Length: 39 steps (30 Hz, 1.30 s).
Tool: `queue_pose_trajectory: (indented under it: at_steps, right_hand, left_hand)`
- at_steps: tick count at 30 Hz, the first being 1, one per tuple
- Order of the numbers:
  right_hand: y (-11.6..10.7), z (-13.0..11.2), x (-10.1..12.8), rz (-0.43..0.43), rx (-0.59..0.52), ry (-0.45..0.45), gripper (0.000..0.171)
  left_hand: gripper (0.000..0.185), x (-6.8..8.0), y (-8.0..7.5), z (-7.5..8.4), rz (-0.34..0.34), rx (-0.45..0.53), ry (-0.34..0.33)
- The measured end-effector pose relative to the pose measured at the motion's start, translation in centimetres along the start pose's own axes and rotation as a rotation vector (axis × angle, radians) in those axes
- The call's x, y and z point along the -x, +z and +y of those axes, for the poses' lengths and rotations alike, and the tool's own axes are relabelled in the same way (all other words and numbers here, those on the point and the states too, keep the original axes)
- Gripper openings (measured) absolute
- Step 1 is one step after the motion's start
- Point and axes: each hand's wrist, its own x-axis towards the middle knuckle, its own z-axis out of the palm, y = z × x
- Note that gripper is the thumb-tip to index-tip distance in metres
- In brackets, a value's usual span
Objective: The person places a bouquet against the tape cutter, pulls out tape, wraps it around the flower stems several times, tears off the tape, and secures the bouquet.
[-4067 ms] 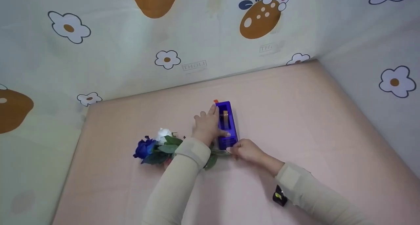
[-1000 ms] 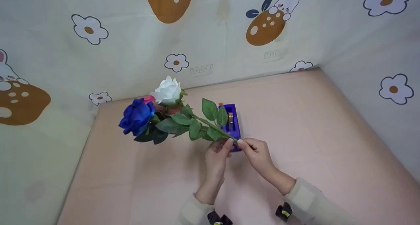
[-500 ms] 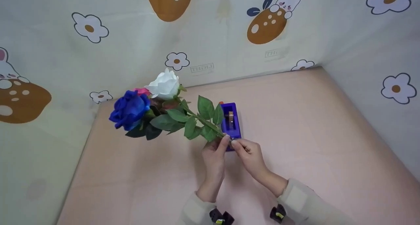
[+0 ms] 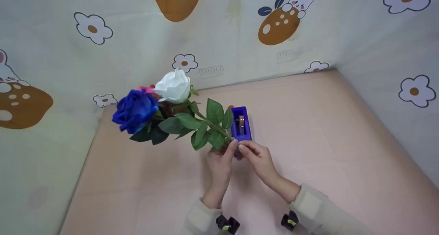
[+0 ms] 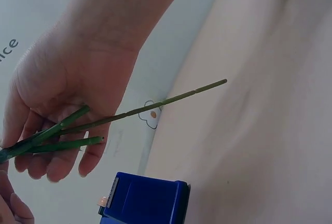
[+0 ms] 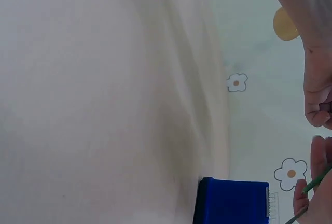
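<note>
My left hand holds a bunch of roses above the table, its thumb across the gathered stems. The blue rose, white rose and a partly hidden pink rose lean toward the upper left. One long stem and shorter cut ends stick out past the left palm in the left wrist view. Against the stems, the thumb and index finger of my right hand pinch what looks like a short strip of clear tape, mostly hidden by the fingertips. Just beyond the hands stands a blue tape dispenser.
A roll of tape sits inside the dispenser, whose lower end is covered by the hands. Pink cloth covers the table. Behind and at both sides hang pale sheets printed with flowers and rabbits.
Earlier the roses lay on the table, with both hands at the dispenser. The bunch is now lifted; over the last second it has shifted slightly left and up, the right fingers following along the stems.
</note>
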Motion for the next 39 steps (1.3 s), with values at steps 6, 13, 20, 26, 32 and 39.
queue_pose_trajectory:
  at_steps: [6,13,20,26,32,39]
  right_hand:
    - [-0.2,-0.7,-0.4,0.052,-0.012,0.045,0.017]
    - [-0.2,-0.9,-0.6,0.083,-0.025,0.065,0.017]
    - [-0.1,-1.3,-0.9,0.086,-0.104,0.164,0.017]
    - [-0.5,-1.5,-1.3,0.010,-0.124,0.236,0.020]
    - [-1.4,-1.9,-1.8,-0.174,-0.122,0.328,0.021]
    - [-2.0,-2.2,-2.7,-0.377,-0.198,0.537,0.025]
  left_hand:
    - [0.028,-0.2,-0.3,0.1,-0.016,-0.063,0.027]
    - [0.030,-0.2,-0.5,0.2,-0.039,-0.115,0.067]
    - [0.029,-0.4,-0.7,0.4,-0.072,-0.086,0.063]
    - [0.030,-0.6,-1.0,0.7,-0.097,-0.085,0.031]
    - [0.030,-0.6,-1.5,1.1,-0.141,-0.077,-0.008]
    - [0.039,-0.8,-2.1,1.4,-0.213,-0.022,-0.006]
